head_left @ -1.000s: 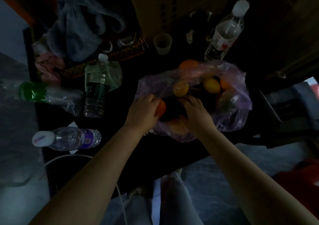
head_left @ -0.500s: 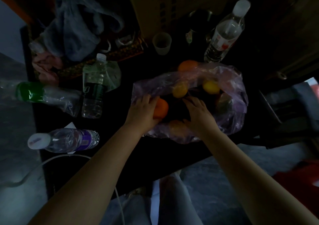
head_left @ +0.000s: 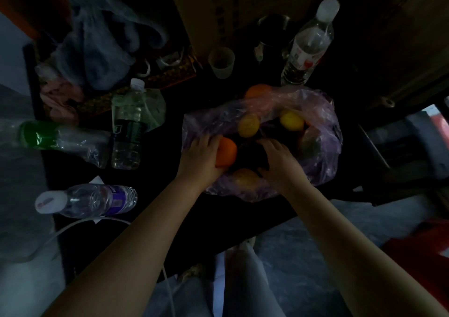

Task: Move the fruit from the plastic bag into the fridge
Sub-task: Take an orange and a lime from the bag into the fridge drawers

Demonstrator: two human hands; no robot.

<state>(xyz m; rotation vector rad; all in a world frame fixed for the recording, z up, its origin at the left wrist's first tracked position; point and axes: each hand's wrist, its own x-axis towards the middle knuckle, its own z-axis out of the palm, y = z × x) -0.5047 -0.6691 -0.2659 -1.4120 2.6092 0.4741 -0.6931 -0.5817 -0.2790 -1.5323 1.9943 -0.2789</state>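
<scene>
A crumpled, translucent purple-pink plastic bag (head_left: 320, 151) lies open on the dark bench (head_left: 218, 222), and both bare hands are at its mouth. The left hand (head_left: 201, 158) is at the bag's left rim, its fingers and thumb curled round a smooth, round orange fruit (head_left: 227, 152) that sits just inside the opening. The right hand (head_left: 281, 164) reaches into the dark middle of the bag with its fingers bent downward. Their tips are lost in shadow, so I cannot tell whether it grips anything. More fruit lies in the bag: a bright yellow lemon-shaped fruit (head_left: 291, 120) toward the far side, a duller yellow round fruit (head_left: 248, 125) behind a fold of film at the far left, and a pale orange-brown fruit (head_left: 244, 177) under the plastic at the near edge, between the two wrists. Another orange ball (head_left: 258, 91) shows at the bag's far rim; whether it is inside or just behind cannot be told. Beyond the bag stand a tall clear water bottle with a white cap and red-and-white label (head_left: 307, 47), a small translucent cup (head_left: 221, 62) and a brown cardboard box (head_left: 230, 8). Left of the bag is a clear bottle with a dark green label (head_left: 127, 127). To the bag's near left, a clear bottle with a purple label (head_left: 90, 200) lies on its side.
</scene>
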